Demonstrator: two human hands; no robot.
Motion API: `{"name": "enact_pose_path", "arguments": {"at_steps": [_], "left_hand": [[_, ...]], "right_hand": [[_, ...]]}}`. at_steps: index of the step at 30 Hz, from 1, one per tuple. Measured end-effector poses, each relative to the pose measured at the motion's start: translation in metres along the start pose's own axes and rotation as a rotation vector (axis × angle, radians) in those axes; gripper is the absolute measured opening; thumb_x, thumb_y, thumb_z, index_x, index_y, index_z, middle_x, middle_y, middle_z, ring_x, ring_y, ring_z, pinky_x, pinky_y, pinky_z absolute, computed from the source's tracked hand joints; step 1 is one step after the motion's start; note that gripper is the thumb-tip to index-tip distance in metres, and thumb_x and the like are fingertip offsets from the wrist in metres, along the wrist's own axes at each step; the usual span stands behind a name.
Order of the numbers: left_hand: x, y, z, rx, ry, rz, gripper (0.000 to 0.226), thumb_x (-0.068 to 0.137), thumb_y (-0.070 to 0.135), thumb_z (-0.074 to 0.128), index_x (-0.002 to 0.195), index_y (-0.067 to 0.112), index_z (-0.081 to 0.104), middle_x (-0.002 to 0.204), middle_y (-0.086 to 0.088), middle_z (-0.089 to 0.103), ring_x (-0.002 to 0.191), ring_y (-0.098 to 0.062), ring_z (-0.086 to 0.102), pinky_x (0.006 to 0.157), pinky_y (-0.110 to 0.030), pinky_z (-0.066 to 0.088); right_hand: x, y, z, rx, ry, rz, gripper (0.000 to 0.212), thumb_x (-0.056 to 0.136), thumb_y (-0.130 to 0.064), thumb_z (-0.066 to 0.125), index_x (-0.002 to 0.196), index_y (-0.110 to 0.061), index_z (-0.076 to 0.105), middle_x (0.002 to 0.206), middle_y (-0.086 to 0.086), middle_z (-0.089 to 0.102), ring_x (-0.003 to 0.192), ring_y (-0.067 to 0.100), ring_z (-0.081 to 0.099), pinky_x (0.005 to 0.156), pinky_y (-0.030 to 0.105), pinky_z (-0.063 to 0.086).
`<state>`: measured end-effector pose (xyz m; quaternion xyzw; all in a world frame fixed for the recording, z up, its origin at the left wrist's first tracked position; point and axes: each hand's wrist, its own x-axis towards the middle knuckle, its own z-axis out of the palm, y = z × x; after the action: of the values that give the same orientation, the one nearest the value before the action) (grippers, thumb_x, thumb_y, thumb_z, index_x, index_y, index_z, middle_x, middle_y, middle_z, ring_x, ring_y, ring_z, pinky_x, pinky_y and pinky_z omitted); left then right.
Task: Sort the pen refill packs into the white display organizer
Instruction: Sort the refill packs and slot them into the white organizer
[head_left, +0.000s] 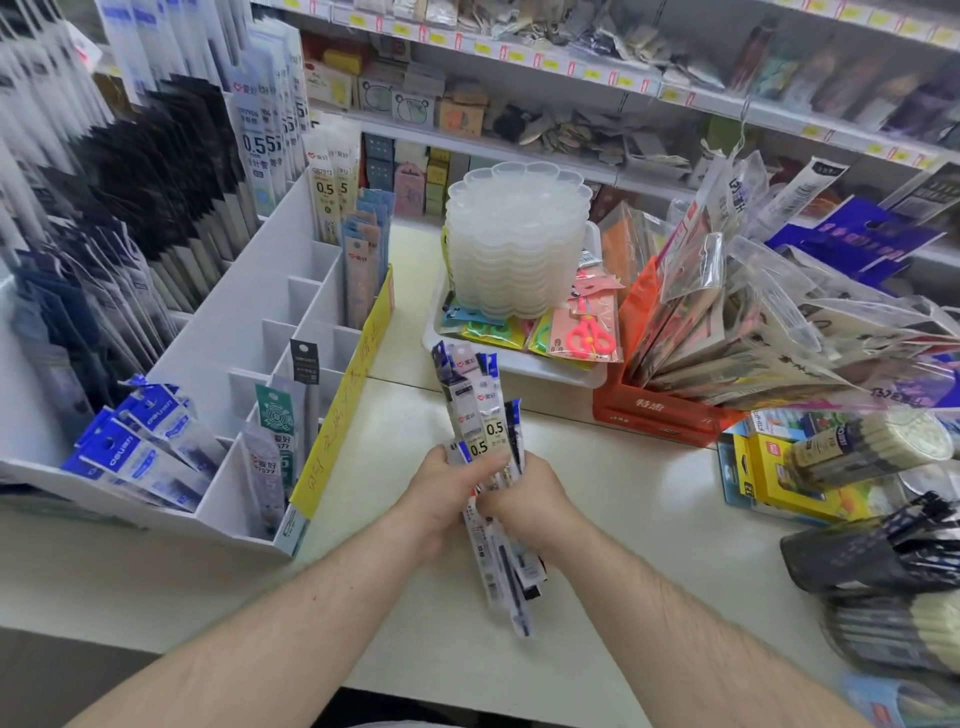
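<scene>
Both hands hold one fanned bundle of pen refill packs (485, 415) above the pale counter, near the middle of the view. My left hand (447, 493) grips the bundle from the left, my right hand (524, 496) from the right, fingers closed around it. The packs' lower ends stick out below my hands. The white display organizer (291, 291) stands to the left, stepped into compartments. Blue-headed packs (140, 441) fill its near left slot, a green pack (275, 421) and a grey pack (265, 467) stand in front slots, and several middle slots hold nothing.
A yellow handwritten sign (343, 410) hangs on the organizer's right side. Behind the bundle sits a white tray (519, 364) with stacked clear palettes (514, 234) and scissors packs. An orange box (654, 410) of bagged goods and pen boxes crowd the right. Shelves run across the back.
</scene>
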<state>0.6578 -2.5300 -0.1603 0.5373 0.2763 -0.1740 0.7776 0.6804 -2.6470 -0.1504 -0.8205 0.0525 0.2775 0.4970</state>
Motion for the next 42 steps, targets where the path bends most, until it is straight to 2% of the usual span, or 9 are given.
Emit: {"name": "enact_pose_path", "arguments": {"at_steps": [5,10,14,18,22,28,33,40,42], "left_hand": [[-0.013,0.023,0.014,0.05,0.187,0.473,0.066,0.052,0.016,0.083,0.112,0.012,0.057,0.097,-0.004,0.073,0.084,-0.007,0.072,0.071,-0.018,0.055],[-0.019,0.031,-0.007,0.294,0.085,0.709,0.072,0.056,0.026,0.085,0.118,0.0,0.057,0.1,0.004,0.073,0.096,-0.007,0.07,0.083,-0.018,0.052],[-0.015,0.009,-0.027,0.359,0.112,0.703,0.074,0.053,0.018,0.091,0.115,0.011,0.052,0.096,0.018,0.071,0.096,0.003,0.067,0.086,-0.02,0.054],[-0.009,-0.009,-0.033,0.316,0.184,0.607,0.079,0.051,0.022,0.088,0.118,0.032,0.048,0.106,0.014,0.069,0.104,0.001,0.066,0.091,-0.018,0.052],[-0.004,-0.003,-0.024,0.321,0.249,0.565,0.065,0.06,0.009,0.09,0.104,0.035,0.05,0.102,0.017,0.066,0.093,0.012,0.064,0.083,-0.009,0.048],[0.005,0.011,-0.02,0.224,0.346,0.512,0.041,0.063,0.015,0.084,0.096,0.024,0.061,0.089,0.005,0.072,0.089,-0.013,0.071,0.081,-0.03,0.058],[0.001,0.038,-0.018,-0.154,0.479,0.468,0.017,0.06,0.018,0.073,0.076,0.02,0.066,0.069,0.007,0.07,0.07,-0.019,0.067,0.076,-0.041,0.057],[-0.017,0.092,-0.011,-0.234,0.439,0.589,0.012,0.062,0.016,0.07,0.073,0.018,0.066,0.073,0.003,0.068,0.074,-0.02,0.065,0.074,-0.038,0.054],[-0.024,0.104,-0.012,-0.203,0.429,0.634,0.01,0.063,0.015,0.069,0.071,0.02,0.066,0.069,0.008,0.068,0.072,-0.017,0.065,0.072,-0.035,0.054]], "right_hand": [[-0.007,-0.018,0.022,0.01,0.093,-0.289,0.049,0.065,-0.034,0.066,0.113,-0.036,0.061,0.104,-0.018,0.072,0.101,0.0,0.068,0.089,0.027,0.056],[-0.015,-0.021,0.013,-0.065,0.092,-0.409,0.057,0.072,-0.009,0.081,0.104,-0.045,0.051,0.096,-0.028,0.062,0.09,-0.016,0.06,0.081,0.01,0.049],[-0.009,-0.002,0.025,-0.087,0.028,-0.35,0.074,0.071,-0.006,0.085,0.131,-0.028,0.049,0.104,-0.03,0.06,0.095,-0.014,0.059,0.085,0.008,0.047],[-0.003,0.008,0.046,-0.141,0.078,-0.358,0.073,0.068,-0.012,0.082,0.122,-0.045,0.045,0.109,-0.048,0.056,0.104,-0.02,0.055,0.087,0.004,0.041],[0.009,0.007,0.052,-0.079,0.07,-0.31,0.055,0.075,-0.013,0.076,0.117,-0.04,0.054,0.107,-0.023,0.065,0.099,-0.017,0.058,0.089,0.013,0.05],[0.01,-0.005,0.049,-0.188,0.017,-0.259,0.053,0.072,-0.027,0.071,0.121,-0.032,0.052,0.108,-0.018,0.066,0.105,0.003,0.064,0.086,0.021,0.053],[-0.002,-0.011,0.035,-0.248,0.076,-0.15,0.087,0.072,-0.03,0.076,0.145,-0.028,0.03,0.112,-0.01,0.058,0.106,0.015,0.062,0.085,0.026,0.05],[-0.002,-0.002,0.028,-0.139,0.088,-0.118,0.015,0.082,-0.017,0.071,0.09,-0.025,0.061,0.077,-0.003,0.066,0.075,0.02,0.064,0.068,0.031,0.052],[0.001,0.004,0.024,-0.229,0.058,-0.157,0.013,0.087,-0.013,0.066,0.078,-0.022,0.061,0.076,-0.002,0.063,0.073,0.021,0.059,0.065,0.027,0.048]]}}
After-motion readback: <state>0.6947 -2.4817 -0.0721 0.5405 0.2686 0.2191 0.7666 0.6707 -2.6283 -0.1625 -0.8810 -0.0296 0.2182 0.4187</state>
